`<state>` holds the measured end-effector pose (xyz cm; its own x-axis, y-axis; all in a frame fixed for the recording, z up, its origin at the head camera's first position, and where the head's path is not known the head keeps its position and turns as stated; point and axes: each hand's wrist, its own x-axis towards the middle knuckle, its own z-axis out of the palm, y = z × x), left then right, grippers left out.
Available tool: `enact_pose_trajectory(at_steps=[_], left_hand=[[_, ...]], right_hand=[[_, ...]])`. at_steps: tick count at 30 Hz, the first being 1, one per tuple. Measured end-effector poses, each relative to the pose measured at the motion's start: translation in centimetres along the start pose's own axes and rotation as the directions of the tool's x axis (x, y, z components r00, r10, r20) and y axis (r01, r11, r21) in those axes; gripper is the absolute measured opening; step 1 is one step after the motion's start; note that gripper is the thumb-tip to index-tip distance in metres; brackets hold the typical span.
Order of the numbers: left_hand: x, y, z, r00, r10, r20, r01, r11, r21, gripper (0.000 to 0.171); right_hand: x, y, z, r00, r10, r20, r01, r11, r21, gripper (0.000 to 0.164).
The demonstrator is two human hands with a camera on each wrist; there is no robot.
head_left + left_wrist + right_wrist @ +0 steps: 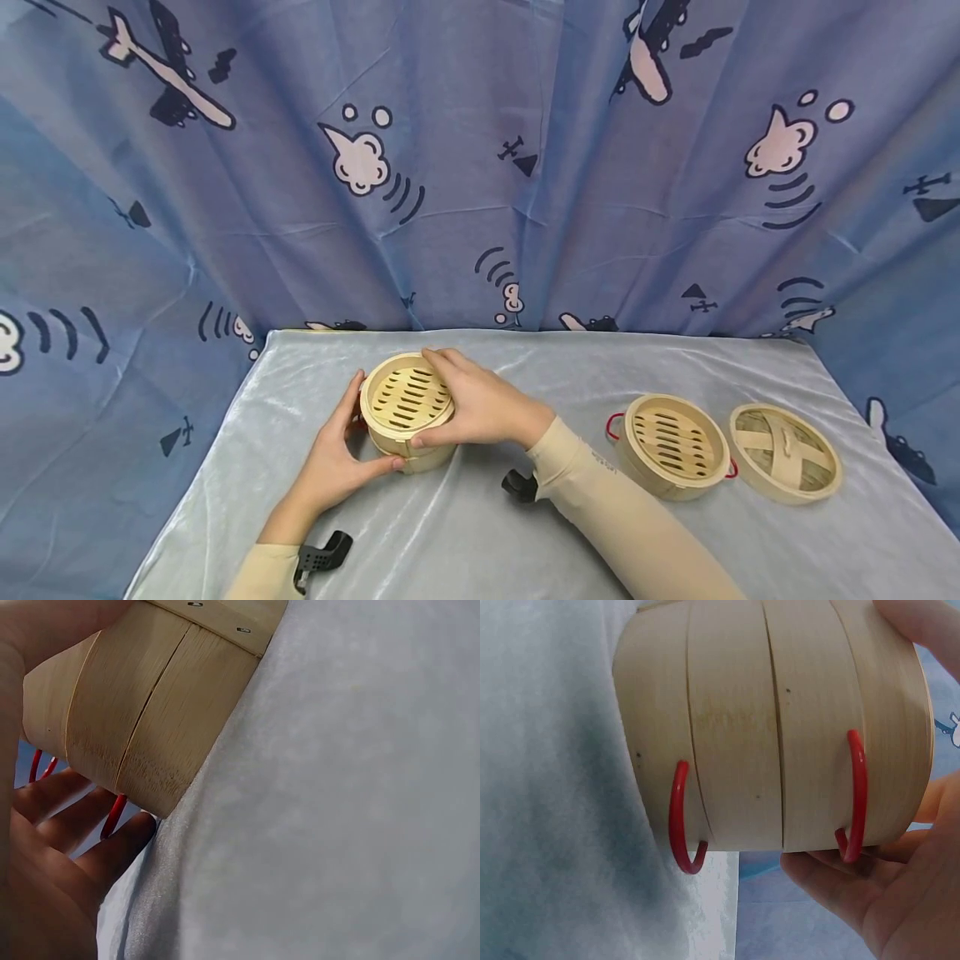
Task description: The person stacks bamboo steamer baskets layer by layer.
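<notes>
Two round bamboo steamer baskets are stacked at the left of the table. The upper basket (pixel 408 398) shows its slatted floor; beneath it sits the lower basket (pixel 429 461). My left hand (pixel 337 458) holds the stack from the left, thumb across the front and fingers round the far side. From the right, my right hand (pixel 480 404) grips the upper basket, its thumb at the front and fingers over the back rim. In the right wrist view a red handle (pixel 859 795) sticks out of the upper tier and another red handle (pixel 676 817) out of the lower one.
A third steamer basket (pixel 671 442) with red handles stands on the right of the table. Beside it lies a woven bamboo lid (pixel 786 454) with a crossed band on top. A pale grey cloth (pixel 450 533) covers the table, and a blue patterned curtain (pixel 465 167) hangs behind.
</notes>
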<state>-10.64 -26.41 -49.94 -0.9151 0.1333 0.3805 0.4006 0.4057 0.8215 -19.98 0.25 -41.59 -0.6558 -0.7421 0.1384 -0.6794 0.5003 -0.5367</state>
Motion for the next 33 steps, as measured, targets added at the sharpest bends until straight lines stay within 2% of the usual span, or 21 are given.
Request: enact_pose_trajectory(at_steps=[10, 25, 33], left_hand=[[0.3, 0.4, -0.4, 0.999, -0.035, 0.016, 0.035, 0.999, 0.019, 0.137], [0.0, 0.5, 0.0, 0.999, -0.045, 0.026, 0.044, 0.998, 0.033, 0.135], [-0.4, 0.2, -0.1, 0.999, -0.047, 0.017, 0.047, 0.998, 0.04, 0.135]], right_hand=[[-0.2, -0.3, -0.1, 1.0, -0.02, -0.012, 0.02, 1.0, -0.015, 0.132], [-0.7, -0.1, -0.2, 1.0, -0.008, 0.017, 0.008, 1.0, 0.011, 0.136], [-2.2, 0.1, -1.8, 1.0, -0.008, 0.028, 0.009, 0.999, -0.049, 0.131]])
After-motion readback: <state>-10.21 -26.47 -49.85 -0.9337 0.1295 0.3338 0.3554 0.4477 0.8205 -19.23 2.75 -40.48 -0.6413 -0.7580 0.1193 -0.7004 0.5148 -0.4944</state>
